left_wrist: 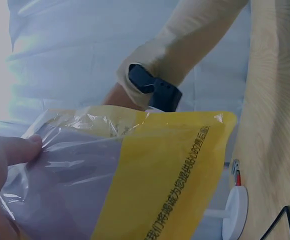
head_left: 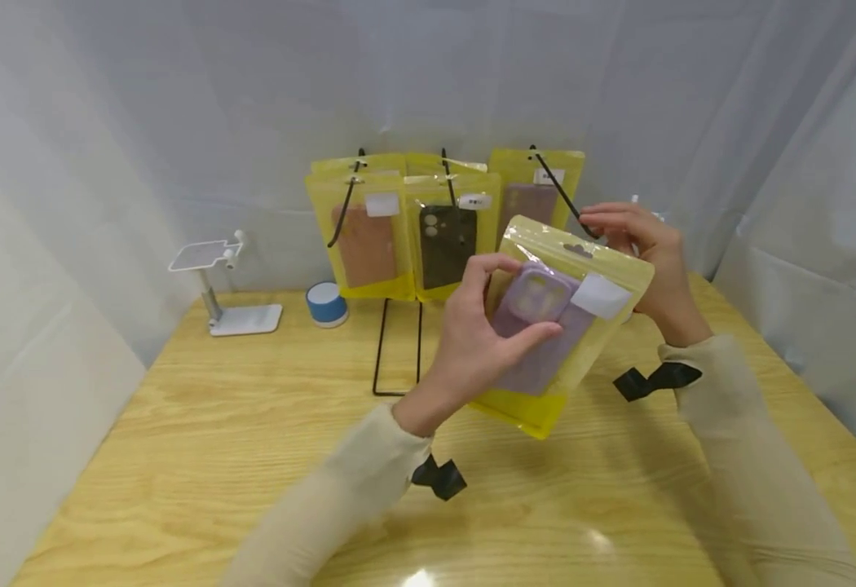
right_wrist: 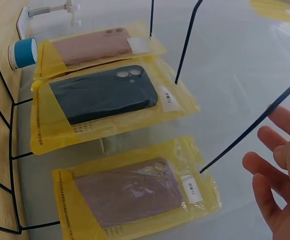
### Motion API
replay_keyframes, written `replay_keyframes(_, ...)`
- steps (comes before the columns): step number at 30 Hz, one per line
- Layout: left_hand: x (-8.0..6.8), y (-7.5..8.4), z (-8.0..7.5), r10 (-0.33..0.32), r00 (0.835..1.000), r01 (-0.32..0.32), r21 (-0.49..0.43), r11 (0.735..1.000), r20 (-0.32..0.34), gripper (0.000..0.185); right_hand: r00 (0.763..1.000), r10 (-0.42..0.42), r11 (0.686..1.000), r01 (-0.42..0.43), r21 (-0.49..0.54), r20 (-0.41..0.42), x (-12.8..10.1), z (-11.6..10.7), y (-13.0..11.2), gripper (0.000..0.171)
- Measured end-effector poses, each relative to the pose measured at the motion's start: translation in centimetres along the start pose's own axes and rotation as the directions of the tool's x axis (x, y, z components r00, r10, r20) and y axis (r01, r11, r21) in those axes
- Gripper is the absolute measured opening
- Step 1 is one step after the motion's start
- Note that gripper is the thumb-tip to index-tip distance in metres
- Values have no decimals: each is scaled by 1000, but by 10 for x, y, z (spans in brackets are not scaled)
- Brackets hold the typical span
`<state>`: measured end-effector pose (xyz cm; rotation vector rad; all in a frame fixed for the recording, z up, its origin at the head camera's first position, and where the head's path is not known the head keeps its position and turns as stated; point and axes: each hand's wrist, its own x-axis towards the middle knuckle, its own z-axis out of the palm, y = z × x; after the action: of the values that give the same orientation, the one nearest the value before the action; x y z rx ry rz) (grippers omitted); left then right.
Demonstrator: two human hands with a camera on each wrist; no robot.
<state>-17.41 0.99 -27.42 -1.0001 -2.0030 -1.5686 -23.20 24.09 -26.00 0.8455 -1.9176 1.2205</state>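
Packet in hand: a yellow packet with a purple phone case (head_left: 545,326) is being held above the wooden table (head_left: 215,456), at about the centre of the head view, tilted with its top toward 1 o'clock.
Left hand: the left hand (head_left: 483,326) is being kept pinched on the packet's left edge, thumb on the clear front and fingers curled over the top corner; in the left wrist view a fingertip (left_wrist: 15,150) is being pressed on the clear film of the packet (left_wrist: 150,180).
Right hand: the right hand (head_left: 637,244) is being held at 2 o'clock of the packet, behind its top edge; its fingers (right_wrist: 275,175) are spread and relaxed, gripping nothing, just beside the tip of the right-hand black hook (right_wrist: 245,132).
Hook hole: the packet's hanging slot (head_left: 578,250) is being held near that hook (head_left: 560,191) but is not yet threaded on it, as far as can be judged.
Done: three packets are already hanging on the black wire rack (head_left: 399,342) at 11 to 12 o'clock, namely a pink case (head_left: 365,240), a dark case (head_left: 446,244) and a mauve case (right_wrist: 130,192).
Left: judged from this, the held packet is waiting to be slid onto the hook in front of the mauve one.
Beyond: a white phone stand (head_left: 226,285) and a small blue-and-white cylinder (head_left: 326,303) are standing at 10 o'clock.
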Motion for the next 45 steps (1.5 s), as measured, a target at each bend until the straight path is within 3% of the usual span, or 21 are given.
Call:
replay_keyframes(7, -2, -6, 7, -29, 999, 29, 19, 999, -20, 62, 995, 78, 997, -78, 8, 57, 2, -2, -4, 28)
replay_keyframes(19, 2, -7, 11, -8, 1000, 9, 33, 999, -26, 62, 995, 63, 989, -73, 131, 76, 3, -4, -1, 29)
replay_keyframes(32, 3, -6, 13, -7, 1000, 8, 24, 1000, -16, 62, 995, 64, 990, -73, 124, 74, 0, -7, -3, 27)
replay_keyframes(39, 7, -4, 15, -11, 1000, 12, 21, 1000, -12, 61, 988, 154, 988, -153, 16, -31, -7, -13, -6, 33)
replay_keyframes(45, 14, -3, 17, 1, 1000, -1, 32, 1000, -21, 61, 959, 238, 964, -253, -85, -156, -24, -26, 0, 32)
